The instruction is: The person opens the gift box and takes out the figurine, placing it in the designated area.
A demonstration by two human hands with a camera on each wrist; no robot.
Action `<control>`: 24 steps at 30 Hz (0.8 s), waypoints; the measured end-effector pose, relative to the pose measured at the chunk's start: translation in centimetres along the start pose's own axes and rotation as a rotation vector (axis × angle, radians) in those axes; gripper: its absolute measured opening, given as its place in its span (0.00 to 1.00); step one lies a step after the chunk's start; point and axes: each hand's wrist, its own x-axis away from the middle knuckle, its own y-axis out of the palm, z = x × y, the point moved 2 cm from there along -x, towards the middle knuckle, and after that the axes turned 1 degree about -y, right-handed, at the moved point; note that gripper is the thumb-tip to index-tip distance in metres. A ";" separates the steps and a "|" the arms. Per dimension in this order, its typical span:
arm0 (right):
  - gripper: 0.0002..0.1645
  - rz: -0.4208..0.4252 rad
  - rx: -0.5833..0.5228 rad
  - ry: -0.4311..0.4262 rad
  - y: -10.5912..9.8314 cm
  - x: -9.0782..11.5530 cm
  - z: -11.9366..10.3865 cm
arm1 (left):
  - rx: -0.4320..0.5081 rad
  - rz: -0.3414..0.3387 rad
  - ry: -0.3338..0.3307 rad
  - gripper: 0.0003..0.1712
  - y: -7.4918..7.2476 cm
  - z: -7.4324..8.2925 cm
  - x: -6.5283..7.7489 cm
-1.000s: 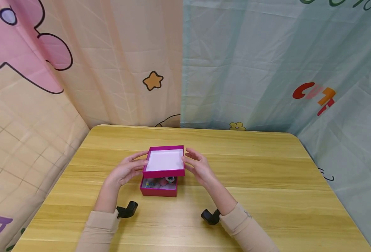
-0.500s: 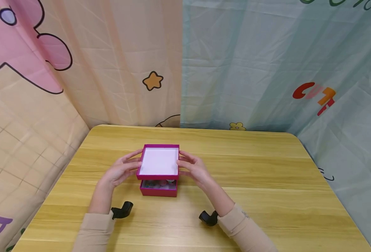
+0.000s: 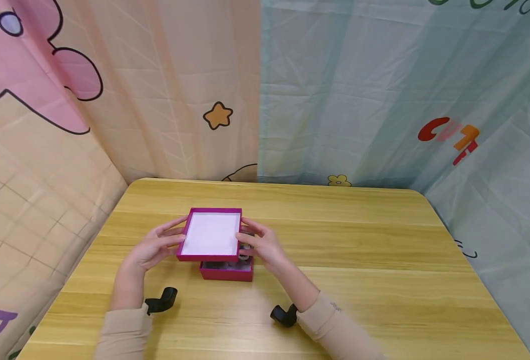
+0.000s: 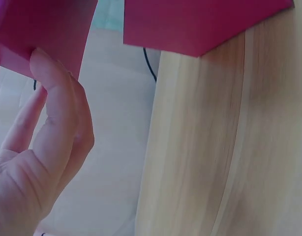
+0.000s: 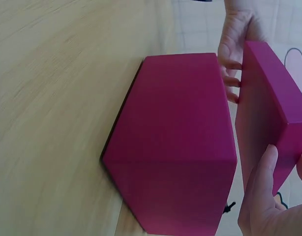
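Magenta box (image 3: 226, 275) resting on a wooden table (image 3: 359, 260), one wall toward the person. Above the box and shifted to its left, not touching it: a shallow matching lid (image 3: 212, 234), white inner side facing up, raised between two hands. Left of the box, beyond its left wall, the left hand (image 3: 151, 246), pinching the lid's left edge, thumb and fingers set apart along it. Just right of the box, near its right wall, the right hand (image 3: 266, 245), gripping the lid's right edge with thumb and fingers. Within the box, toward its right side, a glimpse of small things (image 3: 244, 257) (too covered by lid and fingers to name). From the left wrist, a clear gap between lid and box. From the right wrist, plain outer faces of both, with left fingertips against the lid's far end. Nearer the person than the box, one to its left and one to its right, two black fittings (image 3: 162, 301) beside the cuffs of beige sleeves (image 3: 122, 330). Behind the box, past the table's far edge, hanging cloth (image 3: 319, 90) in peach and pale blue, printed with an orange star (image 3: 218, 116).
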 end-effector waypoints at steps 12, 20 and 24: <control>0.29 0.006 0.009 -0.001 3.8 -0.8 0.3 | 0.081 -0.049 0.066 0.22 -3.1 0.4 2.2; 0.29 0.002 -0.048 0.027 6.2 -1.8 1.2 | 0.113 -0.082 0.089 0.24 -5.6 0.1 3.6; 0.28 0.010 -0.036 0.036 7.4 -2.1 1.7 | 0.126 -0.103 0.097 0.25 -6.8 -0.2 4.1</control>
